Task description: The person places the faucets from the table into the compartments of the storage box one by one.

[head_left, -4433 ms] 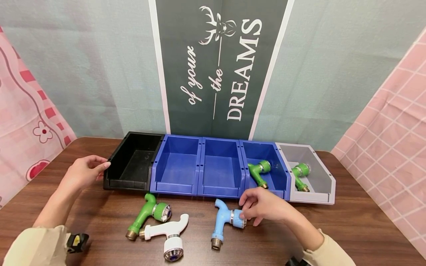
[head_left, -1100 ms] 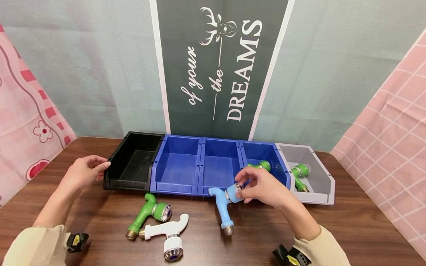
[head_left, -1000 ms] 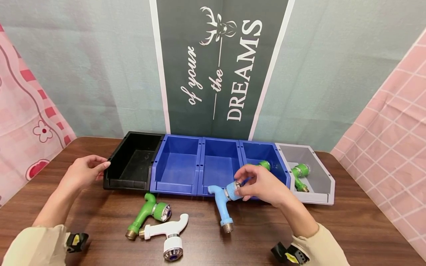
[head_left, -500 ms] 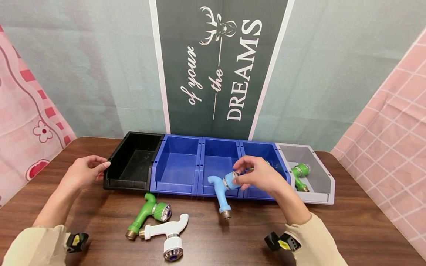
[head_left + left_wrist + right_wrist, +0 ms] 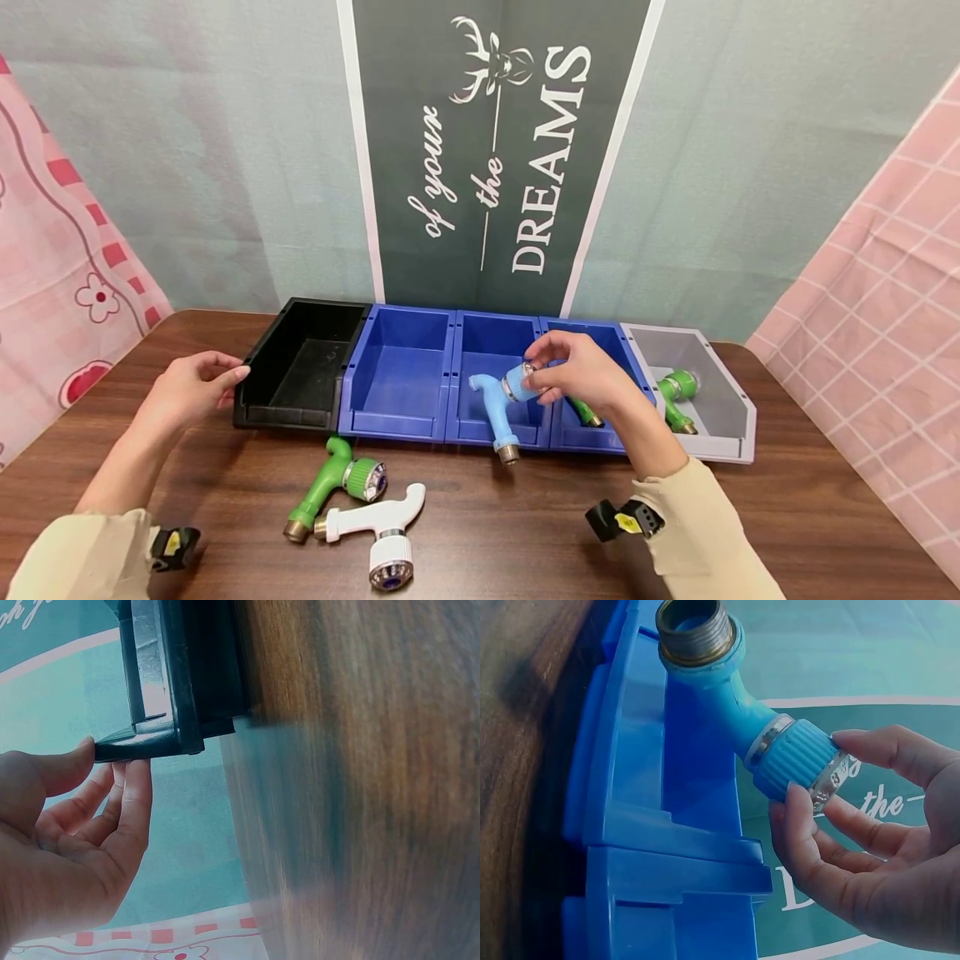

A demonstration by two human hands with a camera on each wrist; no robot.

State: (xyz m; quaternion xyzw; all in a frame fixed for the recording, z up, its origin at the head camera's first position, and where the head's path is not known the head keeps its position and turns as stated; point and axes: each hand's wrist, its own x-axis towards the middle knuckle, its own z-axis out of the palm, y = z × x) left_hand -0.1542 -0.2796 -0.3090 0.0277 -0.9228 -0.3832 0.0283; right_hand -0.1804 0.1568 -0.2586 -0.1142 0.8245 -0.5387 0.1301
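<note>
My right hand (image 5: 581, 375) pinches the ribbed knob of a light blue tap (image 5: 495, 408) between thumb and fingers. The tap hangs in front of and over the middle blue bin (image 5: 462, 432), its brass threaded end pointing down. In the right wrist view, the tap (image 5: 735, 712) is above the blue bin's wall (image 5: 637, 750), seen apart from it. My left hand (image 5: 183, 387) holds the side rim of the black bin (image 5: 288, 417); in the left wrist view, the thumb lies on the rim and the fingers (image 5: 135, 795) touch its outer side.
A green tap (image 5: 326, 483) and a white tap (image 5: 375, 521) lie on the wooden table (image 5: 480, 542). Another blue bin (image 5: 405, 425) stands left of the middle one. Green taps lie in the right blue bin (image 5: 637, 333) and the grey bin (image 5: 720, 446).
My right hand has taken hold of the light blue tap, lifted it off the table and moved it away from me over the middle bin's front. The left hand stays on the black bin.
</note>
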